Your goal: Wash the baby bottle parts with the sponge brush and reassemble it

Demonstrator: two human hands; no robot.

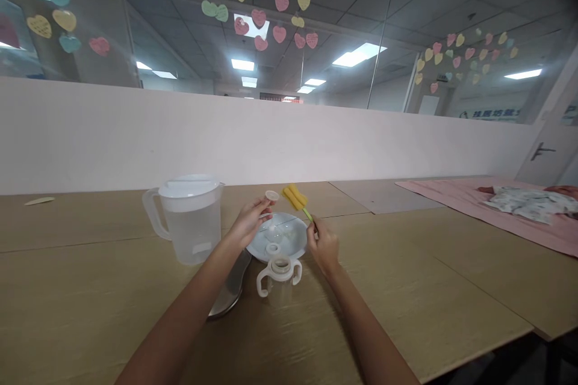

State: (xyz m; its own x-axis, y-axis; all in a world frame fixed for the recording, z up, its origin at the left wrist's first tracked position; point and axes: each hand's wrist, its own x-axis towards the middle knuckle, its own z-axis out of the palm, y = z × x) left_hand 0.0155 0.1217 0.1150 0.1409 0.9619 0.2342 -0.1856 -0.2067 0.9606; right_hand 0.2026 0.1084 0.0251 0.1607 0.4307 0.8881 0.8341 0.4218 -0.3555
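Between the fingertips of my left hand (247,222) is a small translucent cap-like piece (271,195), held above the bowl. My right hand (324,245) is closed round the green handle of a sponge bottle brush (295,197), its yellow sponge head pointing up and left, a little apart from the piece. Below both hands sits a pale bowl (298,245) with clear parts in it, their kinds hard to make out. In front of it stands an open baby bottle (280,289) with two white handles, upright on the table.
A lidded clear pitcher (192,231) with liquid stands left of the bowl. A curved metal tray (229,289) lies partly under my left forearm. Pink cloth (456,204) with a patterned garment (528,203) covers the far right of the table (397,289). A low white wall (289,144) rises behind.
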